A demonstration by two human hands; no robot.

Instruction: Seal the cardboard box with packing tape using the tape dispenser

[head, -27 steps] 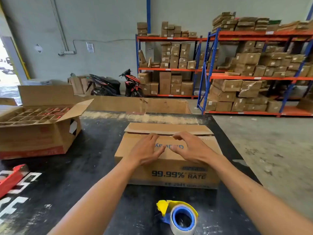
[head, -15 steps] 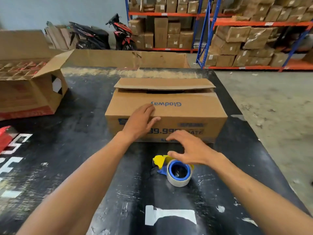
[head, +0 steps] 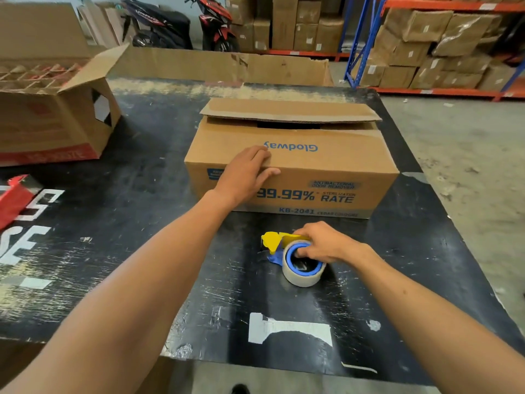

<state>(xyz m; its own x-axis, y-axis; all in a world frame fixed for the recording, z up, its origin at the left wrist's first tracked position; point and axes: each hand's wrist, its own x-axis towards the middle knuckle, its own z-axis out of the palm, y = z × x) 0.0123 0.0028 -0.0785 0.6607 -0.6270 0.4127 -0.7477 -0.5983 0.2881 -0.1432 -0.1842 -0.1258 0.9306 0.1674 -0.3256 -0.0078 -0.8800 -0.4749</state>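
A brown cardboard box point(head: 326, 163) with blue print sits on the black table point(head: 142, 251). Its near flap lies down and the far flap point(head: 289, 110) stands slightly raised, leaving a dark gap between them. My left hand point(head: 247, 173) presses flat on the near flap at the box's front left edge. In front of the box lies a tape dispenser point(head: 298, 258), yellow and blue, holding a clear tape roll. My right hand point(head: 326, 243) closes on the dispenser, fingers reaching into the blue core.
An open carton with dividers point(head: 54, 109) stands at the left of the table, a red object point(head: 14, 194) near the left edge. A long flat cardboard wall point(head: 221, 65) runs behind the table. Scooters and racks of cartons point(head: 426, 46) stand beyond.
My right hand left the box top, dropped to the tape dispenser and closed on it. My left hand stayed on the near flap. The view tilted down.
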